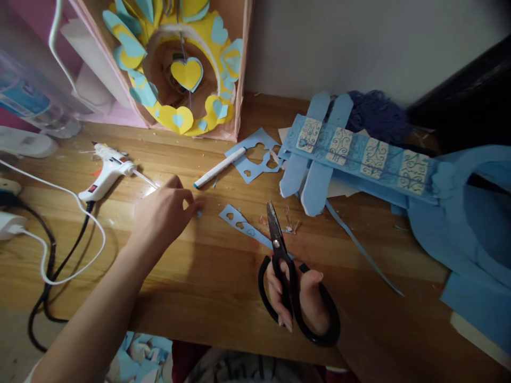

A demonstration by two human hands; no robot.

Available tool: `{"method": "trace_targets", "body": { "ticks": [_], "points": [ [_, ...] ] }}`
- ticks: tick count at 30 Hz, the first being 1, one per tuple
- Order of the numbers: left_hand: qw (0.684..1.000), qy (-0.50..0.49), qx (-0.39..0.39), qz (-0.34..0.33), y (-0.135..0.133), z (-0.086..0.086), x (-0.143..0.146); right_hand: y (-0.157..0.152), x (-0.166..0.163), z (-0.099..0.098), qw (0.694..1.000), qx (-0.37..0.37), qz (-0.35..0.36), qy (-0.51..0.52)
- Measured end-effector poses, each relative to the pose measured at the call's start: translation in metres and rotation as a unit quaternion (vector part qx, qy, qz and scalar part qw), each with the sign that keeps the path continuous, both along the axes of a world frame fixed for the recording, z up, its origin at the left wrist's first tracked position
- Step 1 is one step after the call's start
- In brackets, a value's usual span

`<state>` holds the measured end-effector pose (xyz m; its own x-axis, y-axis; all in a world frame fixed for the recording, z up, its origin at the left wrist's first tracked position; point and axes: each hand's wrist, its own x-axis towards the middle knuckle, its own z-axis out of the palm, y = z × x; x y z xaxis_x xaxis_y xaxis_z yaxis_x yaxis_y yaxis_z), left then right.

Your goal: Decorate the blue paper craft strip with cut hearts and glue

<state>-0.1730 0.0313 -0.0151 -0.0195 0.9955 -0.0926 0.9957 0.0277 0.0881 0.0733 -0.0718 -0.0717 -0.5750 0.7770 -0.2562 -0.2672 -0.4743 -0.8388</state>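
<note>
My right hand (309, 300) has its fingers and thumb through the black handles of a pair of scissors (277, 242). The blades are nearly closed and point away from me. Beneath them lies a narrow blue paper strip (241, 223) with heart-shaped holes and a drawn heart. To the left, my left hand (165, 205) is low over the table, thumb and finger pinched together. A tiny blue paper piece (198, 214) shows at those fingertips. A white hot glue gun (106, 173) lies just left of that hand, its nozzle towards it.
A white marker (219, 167) rests partly on a cut blue sheet (259, 154). Behind stands a box (244, 69) with a yellow ring of paper hearts. At right are a decorated blue craft piece (355, 154) and dark yarn (377, 114). Cables (80, 239) loop at left; paper scraps (143, 359) lie below.
</note>
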Motion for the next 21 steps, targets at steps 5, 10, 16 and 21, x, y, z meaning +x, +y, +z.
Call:
{"method": "trace_targets", "body": {
  "ticks": [5, 10, 16, 21],
  "points": [
    [0.97, -0.139, 0.106, -0.167, -0.01, -0.014, 0.027, 0.0, -0.001, 0.004, 1.0, 0.001, -0.012, -0.002],
    [0.912, -0.259, 0.013, -0.317, -0.013, -0.032, 0.051, -0.003, -0.002, 0.006, 1.0, -0.018, -0.006, -0.024],
    [0.868, -0.488, -0.019, -0.09, -0.014, -0.025, 0.052, -0.004, -0.004, 0.022, 0.996, -0.027, 0.039, -0.076],
    [0.737, -0.659, -0.144, 0.047, -0.019, -0.017, 0.059, 0.0, -0.007, 0.038, 0.992, -0.011, 0.058, -0.108]
  ]
}}
